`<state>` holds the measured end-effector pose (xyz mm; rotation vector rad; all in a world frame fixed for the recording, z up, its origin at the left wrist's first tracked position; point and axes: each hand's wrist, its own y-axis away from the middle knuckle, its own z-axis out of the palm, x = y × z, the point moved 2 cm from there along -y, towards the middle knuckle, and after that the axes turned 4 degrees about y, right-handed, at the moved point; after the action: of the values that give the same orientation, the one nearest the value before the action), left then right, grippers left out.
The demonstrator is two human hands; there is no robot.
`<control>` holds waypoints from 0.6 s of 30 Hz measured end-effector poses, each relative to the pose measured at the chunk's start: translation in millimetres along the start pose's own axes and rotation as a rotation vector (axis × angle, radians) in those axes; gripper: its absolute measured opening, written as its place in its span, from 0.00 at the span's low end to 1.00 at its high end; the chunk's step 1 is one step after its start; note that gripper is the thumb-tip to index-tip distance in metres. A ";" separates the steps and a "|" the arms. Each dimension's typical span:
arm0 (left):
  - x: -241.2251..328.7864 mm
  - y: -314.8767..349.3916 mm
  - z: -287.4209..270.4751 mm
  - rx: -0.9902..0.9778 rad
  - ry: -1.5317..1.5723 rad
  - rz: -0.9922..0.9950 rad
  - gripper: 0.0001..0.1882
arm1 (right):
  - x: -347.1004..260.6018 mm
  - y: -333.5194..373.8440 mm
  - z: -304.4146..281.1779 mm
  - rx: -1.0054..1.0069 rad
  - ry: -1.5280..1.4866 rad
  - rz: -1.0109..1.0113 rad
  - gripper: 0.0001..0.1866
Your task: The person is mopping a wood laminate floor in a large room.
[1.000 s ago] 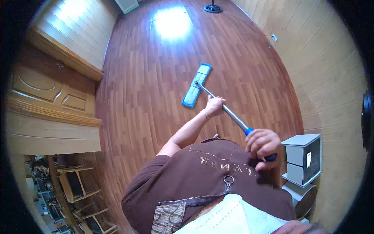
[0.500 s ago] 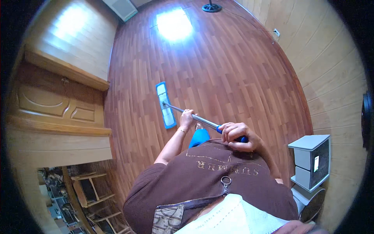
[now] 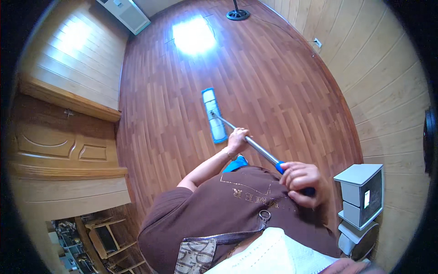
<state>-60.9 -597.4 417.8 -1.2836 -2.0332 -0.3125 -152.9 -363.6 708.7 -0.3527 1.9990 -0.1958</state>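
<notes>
Now, right hand (image 3: 301, 179) nearest, fingers wrapped tight round the blue grip of the mop handle (image 3: 262, 153), left hand (image 3: 238, 139) clenched further along the metal shaft, blue flat mop head (image 3: 214, 115) resting on the wooden floor (image 3: 273, 82) beyond, black stand base (image 3: 237, 14) at the far wall.

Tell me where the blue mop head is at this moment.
In the head view, the blue mop head lies flat on the wooden floor, centre frame, just ahead of the left hand gripping the metal handle.

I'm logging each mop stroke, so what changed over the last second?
The mop head swung from the right to the left across the floor, then back toward the middle. Both hands kept their grip: left hand on the metal pole, right hand on its blue end.
</notes>
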 end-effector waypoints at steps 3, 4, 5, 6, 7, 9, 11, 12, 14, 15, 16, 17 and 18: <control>-2.3 -46.7 8.1 -0.183 0.033 0.099 0.10 | -2.2 -20.9 -16.8 0.081 0.109 -0.022 0.09; -0.1 -63.1 11.3 -0.197 0.004 0.130 0.11 | -5.2 -28.8 -22.2 0.102 0.149 -0.023 0.12; -9.9 -77.8 11.9 -0.268 0.000 0.179 0.10 | -11.4 -41.4 -18.9 0.146 0.185 -0.007 0.13; 4.0 -91.5 2.6 -0.279 0.001 0.248 0.05 | -13.5 -47.5 -20.8 0.176 0.222 0.010 0.13; 4.1 -103.8 7.9 -0.317 -0.018 0.254 0.05 | -16.5 -57.3 -24.3 0.168 0.283 0.004 0.15; 5.4 -122.1 6.8 -0.380 0.060 0.288 0.08 | -15.5 -68.3 -20.4 0.237 0.325 0.016 0.15; -1.8 -137.7 13.0 -0.399 0.062 0.336 0.07 | -11.5 -83.1 -19.9 0.239 0.306 -0.045 0.16; -0.2 -142.8 10.3 -0.422 0.091 0.323 0.06 | -5.0 -88.5 -20.7 0.221 0.279 -0.102 0.16; -7.9 -153.9 14.2 -0.462 0.096 0.321 0.06 | 15.3 -98.6 -23.8 0.165 0.158 -0.257 0.16; -6.6 -156.0 6.5 -0.458 0.123 0.265 0.05 | 23.0 -103.6 -27.8 0.137 0.102 -0.332 0.16; -13.2 -161.8 10.5 -0.430 0.162 0.248 0.05 | 24.7 -106.6 -35.6 0.113 0.144 -0.304 0.17; -15.0 -167.4 10.5 -0.405 0.202 0.233 0.05 | 33.3 -107.5 -39.1 0.164 0.131 -0.330 0.17; -19.8 -174.2 9.5 -0.399 0.164 0.207 0.05 | 43.4 -109.3 -41.6 0.216 0.117 -0.354 0.17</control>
<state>-210.2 -689.6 425.1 -1.6345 -1.7352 -0.7276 -190.5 -481.8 721.8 -0.5644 1.9935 -0.6631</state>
